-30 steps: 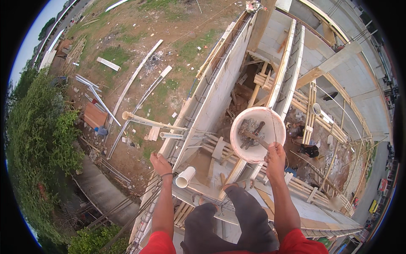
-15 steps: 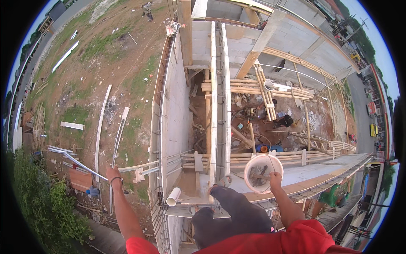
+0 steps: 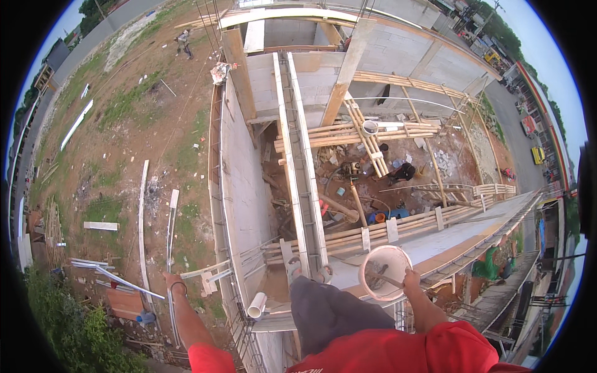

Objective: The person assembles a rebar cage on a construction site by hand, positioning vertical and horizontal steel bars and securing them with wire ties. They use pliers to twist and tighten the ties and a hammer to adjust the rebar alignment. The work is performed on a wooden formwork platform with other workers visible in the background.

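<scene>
My right hand (image 3: 411, 283) grips the rim side of a pale pink-white bucket (image 3: 367, 258), which hangs tilted beside my right leg. Inside the bucket rests a trowel-like tool (image 3: 387, 277), its long end reaching toward that hand; whether my fingers also close on it I cannot make out. My left arm stretches out to the side, and the left hand (image 3: 174, 281) holds nothing, its small fingers looking apart. A dark band circles that wrist. Both feet (image 3: 324, 273) are at the near end of a narrow beam formwork (image 3: 297, 155) high above the ground.
A white pipe stub (image 3: 257, 304) stands near my left leg. Rebar runs along the block wall (image 3: 239, 161) on the left. Bamboo poles (image 3: 357, 133) cross the pit, where a person (image 3: 404, 173) works. Another person in green (image 3: 491, 264) is at the lower right.
My view has shifted as I stepped forward; one foot now stands farther along, by the beam formwork. The bucket has swung lower and tilted, and the tool's long end now leans toward my right hand.
</scene>
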Demonstrator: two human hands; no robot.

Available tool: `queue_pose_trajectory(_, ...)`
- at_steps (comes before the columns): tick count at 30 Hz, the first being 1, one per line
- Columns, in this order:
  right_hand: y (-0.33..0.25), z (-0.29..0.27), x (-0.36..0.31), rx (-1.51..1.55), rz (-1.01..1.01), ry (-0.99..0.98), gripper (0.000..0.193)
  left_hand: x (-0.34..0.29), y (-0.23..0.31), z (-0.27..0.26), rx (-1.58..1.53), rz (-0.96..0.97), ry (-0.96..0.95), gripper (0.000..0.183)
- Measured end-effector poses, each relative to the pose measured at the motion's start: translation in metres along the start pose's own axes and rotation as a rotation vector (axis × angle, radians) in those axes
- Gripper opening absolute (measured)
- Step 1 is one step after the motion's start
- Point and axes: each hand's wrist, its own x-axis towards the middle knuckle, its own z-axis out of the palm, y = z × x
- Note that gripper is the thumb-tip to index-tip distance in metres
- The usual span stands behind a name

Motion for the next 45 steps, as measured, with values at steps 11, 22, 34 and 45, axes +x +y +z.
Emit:
queue_pose_trajectory(11, -0.028, -0.002, -0.022, 0.224, 0.095, 0.043, 0.020, 0.020, -0.041, 0.020, 0.055, 0.196, 0.078, 0.048)
queue_pose_trajectory(22, -0.096, 0.081, 0.032, 0.046, 0.030, 0.092, 0.025, -0.011, -0.019, -0.004, 0.102, -0.091, -0.006, 0.063)
queue_pose_trajectory(34, -0.201, 0.131, 0.085, 0.089, 0.037, 0.105, 0.027, 0.000, -0.009, 0.006, 0.115, -0.195, 0.030, 0.048)
queue_pose_trajectory(45, -0.238, 0.120, 0.098, 0.191, 0.059, 0.130, 0.029, -0.006, 0.004, 0.007, 0.038, -0.265, 0.037, 0.044)
